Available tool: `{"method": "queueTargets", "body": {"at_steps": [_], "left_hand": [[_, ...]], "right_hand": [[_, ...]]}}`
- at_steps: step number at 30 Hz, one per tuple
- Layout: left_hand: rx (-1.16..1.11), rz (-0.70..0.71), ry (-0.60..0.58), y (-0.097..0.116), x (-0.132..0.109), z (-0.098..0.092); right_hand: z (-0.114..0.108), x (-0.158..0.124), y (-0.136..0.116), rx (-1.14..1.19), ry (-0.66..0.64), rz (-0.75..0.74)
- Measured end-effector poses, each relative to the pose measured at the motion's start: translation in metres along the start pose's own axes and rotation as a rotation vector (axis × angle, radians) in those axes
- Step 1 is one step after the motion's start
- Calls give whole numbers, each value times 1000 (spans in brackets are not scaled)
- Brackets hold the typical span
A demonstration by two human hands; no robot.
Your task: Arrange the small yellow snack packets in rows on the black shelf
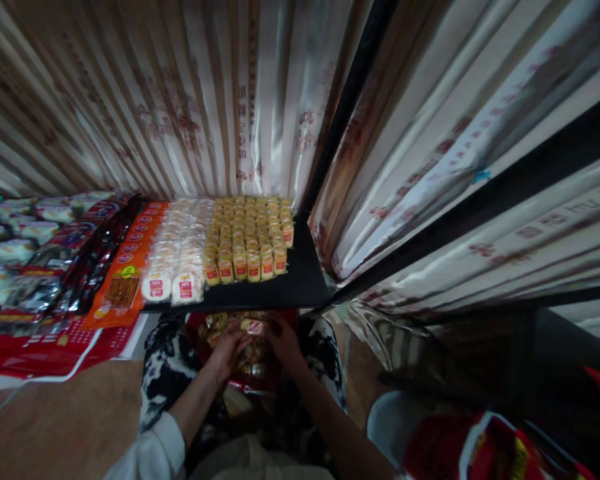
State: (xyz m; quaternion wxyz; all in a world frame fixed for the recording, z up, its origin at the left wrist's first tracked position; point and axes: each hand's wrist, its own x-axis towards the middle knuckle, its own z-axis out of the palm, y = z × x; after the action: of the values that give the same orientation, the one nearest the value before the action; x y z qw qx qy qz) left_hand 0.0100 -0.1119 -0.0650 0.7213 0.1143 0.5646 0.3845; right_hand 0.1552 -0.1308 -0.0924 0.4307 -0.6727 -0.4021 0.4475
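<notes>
Over my lap, a small wrapped snack packet with a pale and red label is between my two hands. My left hand grips its left end with curled fingers. The fingers of my right hand close on its right end. Beneath them lies an open red bag holding several similar gold-wrapped packets. Just beyond, rows of yellow wrapped packets with red labels stand on the black table. Dim light blurs the finger details.
Left of the yellow rows are stacks of white round packets, an orange snack bag, dark shiny packs and white packs. Pleated curtains and black poles enclose the table. Red packaging sits low at right.
</notes>
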Motion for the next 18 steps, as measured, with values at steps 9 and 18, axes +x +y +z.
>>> {"method": "queueTargets", "body": {"at_steps": [9,18], "left_hand": [[86,-5,-200,5,-38,12],[-145,101,-289,7,-53,70]], "right_hand": [[-19,0,-41,193,47,-156],[-28,-8,-63,357,100,-175]]}}
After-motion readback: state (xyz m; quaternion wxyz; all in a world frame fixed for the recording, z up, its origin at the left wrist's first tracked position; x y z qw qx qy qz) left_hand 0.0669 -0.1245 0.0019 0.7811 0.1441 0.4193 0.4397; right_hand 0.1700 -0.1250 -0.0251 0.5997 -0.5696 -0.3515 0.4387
